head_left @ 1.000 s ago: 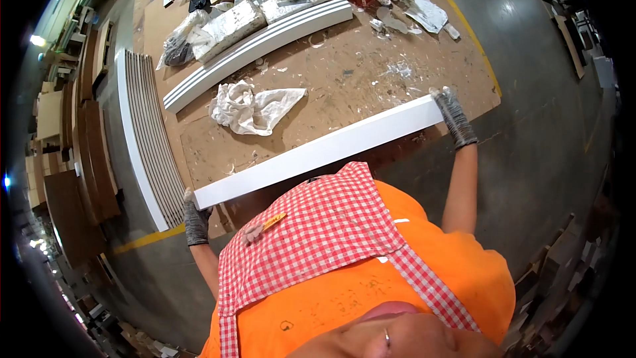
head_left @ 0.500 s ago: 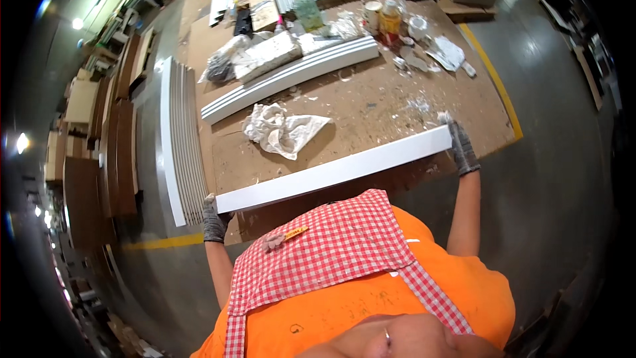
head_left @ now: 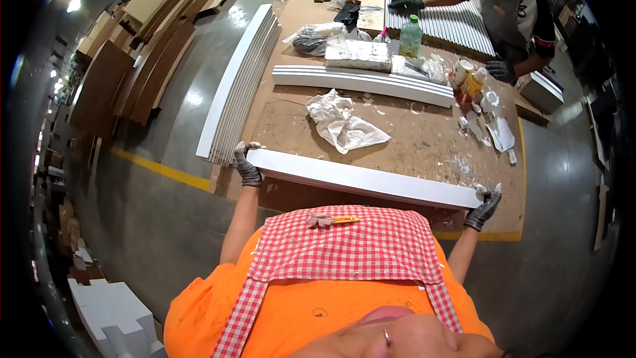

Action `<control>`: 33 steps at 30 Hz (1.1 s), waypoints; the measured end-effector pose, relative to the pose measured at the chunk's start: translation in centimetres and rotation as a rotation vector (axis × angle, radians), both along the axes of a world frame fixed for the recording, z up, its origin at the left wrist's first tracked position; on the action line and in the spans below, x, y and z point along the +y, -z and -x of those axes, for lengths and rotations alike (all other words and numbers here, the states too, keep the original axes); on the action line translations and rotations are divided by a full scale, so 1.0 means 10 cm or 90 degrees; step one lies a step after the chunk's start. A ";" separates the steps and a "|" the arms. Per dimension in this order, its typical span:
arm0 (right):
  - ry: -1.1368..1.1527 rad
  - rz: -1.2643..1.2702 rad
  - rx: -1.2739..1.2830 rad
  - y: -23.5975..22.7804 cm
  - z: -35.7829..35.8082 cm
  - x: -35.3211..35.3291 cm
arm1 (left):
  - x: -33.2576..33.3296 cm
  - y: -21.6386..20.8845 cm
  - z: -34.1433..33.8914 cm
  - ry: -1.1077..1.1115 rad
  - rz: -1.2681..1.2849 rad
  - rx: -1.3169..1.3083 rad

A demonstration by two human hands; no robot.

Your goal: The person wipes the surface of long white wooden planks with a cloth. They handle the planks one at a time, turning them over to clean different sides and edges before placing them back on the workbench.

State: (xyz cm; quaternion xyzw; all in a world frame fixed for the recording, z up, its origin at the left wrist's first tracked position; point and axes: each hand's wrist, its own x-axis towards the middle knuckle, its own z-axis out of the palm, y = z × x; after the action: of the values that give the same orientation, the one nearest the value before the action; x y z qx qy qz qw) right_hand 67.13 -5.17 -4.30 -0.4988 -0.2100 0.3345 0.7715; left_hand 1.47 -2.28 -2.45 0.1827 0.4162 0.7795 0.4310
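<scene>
A long white board (head_left: pixel 364 175) spans the near edge of the worktable, held between my two gloved hands. My left hand (head_left: pixel 248 166), in a grey knit glove, grips its left end. At the other end my right hand (head_left: pixel 484 209), gloved alike, closes round the board's tip. Just beyond the board lies a crumpled white cloth (head_left: pixel 341 122). Farther back, a short stack of white boards (head_left: pixel 361 84) rests across the table. To the left of my left hand stands a taller stack of white boards (head_left: pixel 240 83).
Paint-flecked brown board covers the worktable (head_left: pixel 411 134). A green bottle (head_left: pixel 410 36), jars (head_left: pixel 474 84) and wrapped blocks (head_left: pixel 358 55) stand toward the back. Across the table a co-worker (head_left: pixel 507 13) in dark gloves leans over ribbed white strips (head_left: pixel 430 10). Brown panels (head_left: pixel 156 69) lie at the left.
The view has swung, so the board now slopes down to the right. Both my hands keep hold of its ends. More of the co-worker has come into sight.
</scene>
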 end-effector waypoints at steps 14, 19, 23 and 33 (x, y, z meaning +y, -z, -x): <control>-0.021 -0.007 0.057 -0.07 -0.12 -0.05 | -0.01 -0.08 0.08 0.108 -0.021 0.020; -0.122 0.005 0.097 -0.06 -0.19 -0.22 | -0.08 0.13 0.29 0.120 0.030 0.120; -0.069 0.040 0.114 -0.09 0.25 -0.23 | -0.05 0.27 0.21 0.155 0.039 -0.032; 0.032 -0.024 0.237 0.09 0.30 -0.05 | 0.02 0.40 0.16 0.083 0.020 -0.095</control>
State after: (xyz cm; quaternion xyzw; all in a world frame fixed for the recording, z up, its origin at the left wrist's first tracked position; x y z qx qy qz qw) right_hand 64.11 -5.68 -5.16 -0.4190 -0.0575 0.3975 0.8143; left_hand -0.11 -2.06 -6.49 0.1442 0.3824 0.7545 0.5135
